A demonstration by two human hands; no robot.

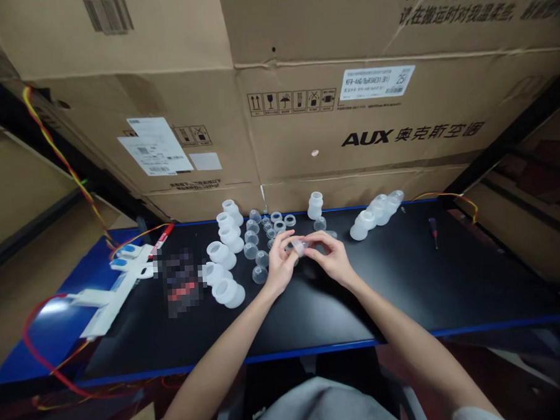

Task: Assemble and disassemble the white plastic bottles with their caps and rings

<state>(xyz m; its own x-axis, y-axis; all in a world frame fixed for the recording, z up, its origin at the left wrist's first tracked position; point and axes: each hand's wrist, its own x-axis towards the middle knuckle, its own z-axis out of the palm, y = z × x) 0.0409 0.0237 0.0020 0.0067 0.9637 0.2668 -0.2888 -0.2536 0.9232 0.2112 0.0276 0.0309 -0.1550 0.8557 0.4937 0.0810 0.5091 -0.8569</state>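
Observation:
Between my hands, above the black table (pixel 322 323), is a small translucent plastic piece (pixel 300 247), partly covered by fingers. My left hand (pixel 281 262) grips its left side with thumb and fingers. The right side is pinched by my right hand (pixel 331 254). Just left of my hands stand clear dome caps (pixel 259 274) in a column, with small clear parts beside them. Near those are several pale rings (pixel 290 221). One white translucent bottle (pixel 316 205) stands upright behind my hands, with a clear dome cap (pixel 320 223) in front of it.
More open-necked white bottles (pixel 221 254) form a column at left. A row of bottles (pixel 379 209) stands at back right, near a screwdriver (pixel 433 233). A power strip (pixel 112 298) with cables lies at far left, beside a red marker (pixel 161 240). Cardboard (pixel 296 147) walls the back.

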